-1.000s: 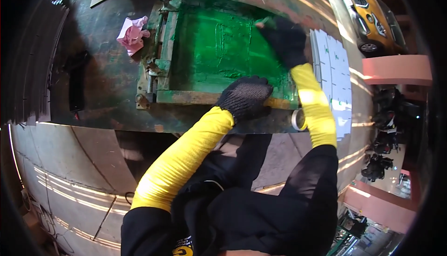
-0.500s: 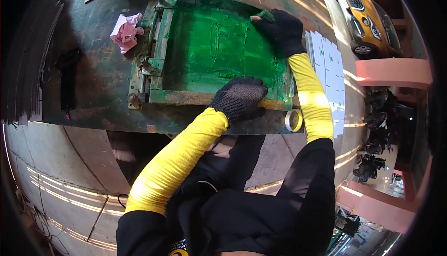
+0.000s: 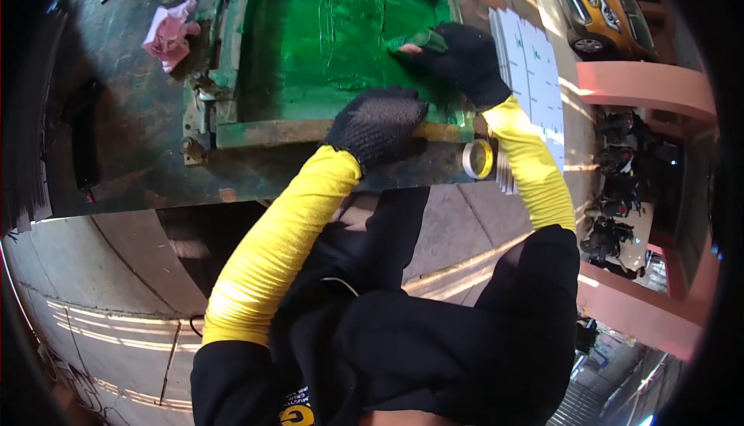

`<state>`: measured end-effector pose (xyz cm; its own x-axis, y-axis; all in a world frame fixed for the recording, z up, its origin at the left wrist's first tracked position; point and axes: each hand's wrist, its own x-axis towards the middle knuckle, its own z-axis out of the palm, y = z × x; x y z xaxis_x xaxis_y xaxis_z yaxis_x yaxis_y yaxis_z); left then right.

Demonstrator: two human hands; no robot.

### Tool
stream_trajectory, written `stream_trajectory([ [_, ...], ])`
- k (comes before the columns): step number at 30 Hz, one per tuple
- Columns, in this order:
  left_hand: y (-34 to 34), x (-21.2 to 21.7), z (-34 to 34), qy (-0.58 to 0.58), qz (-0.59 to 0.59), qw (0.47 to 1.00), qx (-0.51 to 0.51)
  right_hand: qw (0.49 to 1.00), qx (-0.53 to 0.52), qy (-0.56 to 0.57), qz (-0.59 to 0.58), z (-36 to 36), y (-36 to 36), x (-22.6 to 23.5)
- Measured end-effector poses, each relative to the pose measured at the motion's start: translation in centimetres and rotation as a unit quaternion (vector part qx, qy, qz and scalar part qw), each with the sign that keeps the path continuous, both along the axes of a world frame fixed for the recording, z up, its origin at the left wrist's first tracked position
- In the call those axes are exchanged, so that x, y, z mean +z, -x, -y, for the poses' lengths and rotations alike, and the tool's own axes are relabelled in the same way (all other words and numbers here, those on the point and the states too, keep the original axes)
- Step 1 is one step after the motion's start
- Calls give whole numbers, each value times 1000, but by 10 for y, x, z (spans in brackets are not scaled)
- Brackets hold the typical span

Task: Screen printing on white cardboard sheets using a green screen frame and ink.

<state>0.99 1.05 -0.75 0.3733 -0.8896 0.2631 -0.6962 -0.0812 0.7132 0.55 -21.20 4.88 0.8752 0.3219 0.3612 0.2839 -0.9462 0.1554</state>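
Observation:
A wooden screen-printing frame [image 3: 271, 133] lies on the dark table, its mesh [image 3: 294, 62] smeared with wet green ink. My right hand [image 3: 471, 63], in a black glove with a bare thumb tip, grips a small green-stained squeegee [image 3: 426, 40] over the right part of the mesh. Its lower edge is partly hidden by the fingers. My left hand [image 3: 376, 122], also gloved, is closed over the frame's near bar, right of its middle. Metal hinge clamps [image 3: 205, 89] hold the frame's left side.
A crumpled pink cloth [image 3: 169, 35] lies left of the frame. Near the front edge stands a roll of tape [image 3: 486, 164]. White sheets [image 3: 535, 62] are stacked at the right. A long black object [image 3: 84, 143] rests at the left. Beyond the table is a parked orange car [image 3: 603, 4].
My right hand has drawn the squeegee from the frame's far right corner nearer to me. My left hand stays on the near bar. The whole view has shifted.

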Motion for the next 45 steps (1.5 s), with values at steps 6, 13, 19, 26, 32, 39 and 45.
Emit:
stream_trajectory([
  [6,7,-1,5,-3,2,1000,6,918,-197,-330,-96,13,-66,-2],
  [13,5,-2,4,15,-25,999,23,988,82,7,128,-114,-156,-21],
  [19,4,5,-2,-66,-91,994,-4,977,140,54,154,-135,-133,-39],
  [26,11,-6,4,41,-16,999,28,999,-23,-30,23,-110,-167,4],
  [32,14,-15,14,-5,-11,999,38,998,43,31,40,-118,-189,-24],
  [39,14,-18,6,36,-54,997,49,993,117,33,6,-139,-139,-22],
  [45,7,-5,9,-48,-90,994,-27,988,146,-17,-37,-153,-92,-4],
])
